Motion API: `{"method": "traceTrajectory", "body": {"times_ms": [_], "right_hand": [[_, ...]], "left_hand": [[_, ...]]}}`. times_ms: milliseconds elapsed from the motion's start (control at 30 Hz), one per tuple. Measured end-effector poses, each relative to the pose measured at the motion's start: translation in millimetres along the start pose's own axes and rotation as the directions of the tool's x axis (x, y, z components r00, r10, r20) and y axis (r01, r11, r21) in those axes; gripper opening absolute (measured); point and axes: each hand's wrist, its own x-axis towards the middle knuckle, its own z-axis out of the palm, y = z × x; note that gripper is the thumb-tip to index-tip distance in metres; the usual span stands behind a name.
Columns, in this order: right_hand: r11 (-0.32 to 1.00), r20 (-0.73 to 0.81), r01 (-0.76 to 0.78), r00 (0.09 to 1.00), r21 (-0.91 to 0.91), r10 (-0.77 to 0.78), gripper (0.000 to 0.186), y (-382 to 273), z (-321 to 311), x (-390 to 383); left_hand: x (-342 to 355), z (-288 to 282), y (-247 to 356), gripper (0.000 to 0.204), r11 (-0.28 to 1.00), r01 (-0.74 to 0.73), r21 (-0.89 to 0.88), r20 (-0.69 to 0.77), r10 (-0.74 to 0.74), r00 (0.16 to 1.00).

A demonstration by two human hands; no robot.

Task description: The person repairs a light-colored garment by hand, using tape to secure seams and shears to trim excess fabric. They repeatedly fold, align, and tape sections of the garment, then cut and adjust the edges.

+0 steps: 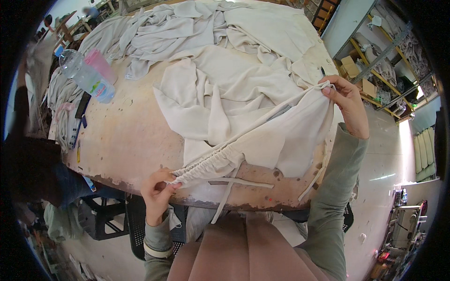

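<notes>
A cream cloth garment [262,147] with a gathered band is stretched slantwise over the table's near edge. My left hand [158,191] pinches the bunched end of the band at the lower left. At the upper right, my right hand [348,100] grips the band's other end between thumb and fingers. Tight gathers crowd the left half, while the right half lies nearly smooth. Thin cream cords [251,182] hang below the band, one dropping past the table edge. Behind it, more crumpled cream cloth [211,98] spreads across the tabletop.
Piled pale garments [168,30] cover the table's far side. A clear water bottle [89,77] and a pink cup [101,65] stand at the left. Shelving [370,70] with cloth and boxes is on the right. A black stool [101,218] sits below left.
</notes>
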Motion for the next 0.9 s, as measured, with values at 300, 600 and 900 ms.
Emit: {"method": "traceTrajectory", "body": {"times_ms": [300,600,900], "right_hand": [[0.987,0.146,-0.134,0.982,0.086,0.120,0.020,-2,25,1],[0.983,0.355,-0.038,0.934,0.179,-0.029,0.021,-10,99,-14],[0.983,0.517,-0.184,0.843,0.017,0.148,0.022,-26,71,-16]], "left_hand": [[44,-20,-10,0.018,0.984,0.109,0.141,-0.176,-0.084,0.981],[117,83,31,0.040,0.825,-0.429,0.369,0.325,0.318,0.891],[145,89,45,0.022,0.995,0.098,-0.005,0.648,-0.071,0.758]]}}
